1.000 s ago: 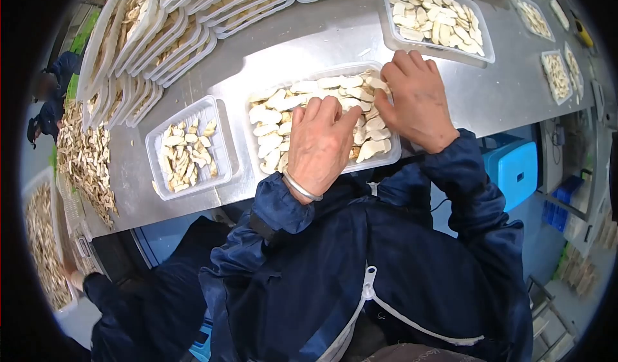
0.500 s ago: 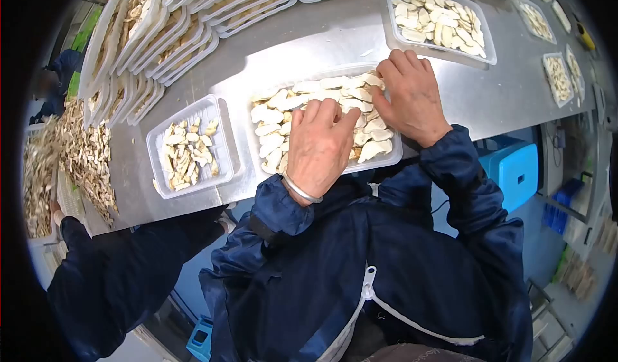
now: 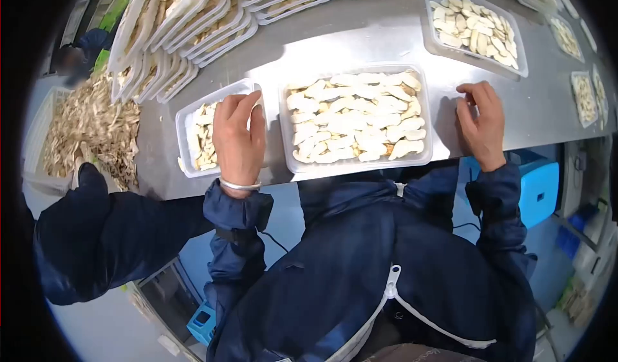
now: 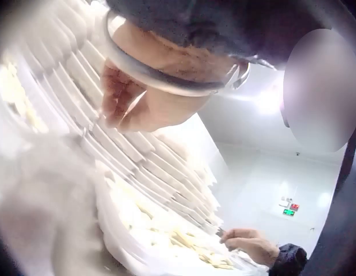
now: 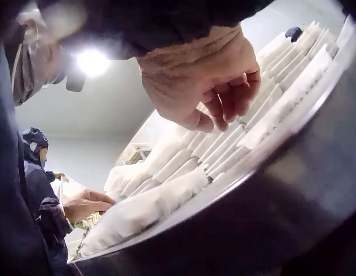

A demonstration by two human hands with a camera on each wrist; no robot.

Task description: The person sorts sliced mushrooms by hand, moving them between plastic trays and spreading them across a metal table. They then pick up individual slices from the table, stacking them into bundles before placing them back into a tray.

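Where your left hand lay: your left hand [image 3: 238, 140] was spread palm down over the small tray [image 3: 187, 114] at the desk's near edge, fingers stretched across the loose slices [image 3: 205, 144]. No view showed a slice pinched.
Right hand: your right hand [image 3: 481, 125] rested on the bare desk [image 3: 360, 40] just right of the full tray [image 3: 284, 136], fingers loosely curled and holding nothing.
Full tray: it sat between your two hands, untouched by either. Its pale slices [image 3: 354, 117] lay in overlapping rows from wall to wall.
Bracelet: a metal bracelet [image 3: 239, 185] circled your left wrist above the dark sleeve [image 3: 235, 210].
Step in hand, as judged: picking from the small tray looked to be the work, and it called for fingertips, not a flat palm. You did best to lift one whole slice at a time and leave the broken bits behind.
Care needed: the small tray was light and near the desk's edge, so a sideways drag could have slid it. A straight lift was safer.
Steadying: your free right hand was well placed to hold the full tray's wall.
Around you: stacked trays [image 3: 187, 33] leaned at the far left, another filled tray [image 3: 476, 30] stood beyond, and a second person's arm [image 3: 109, 233] reached towards a heap of slices [image 3: 90, 127].
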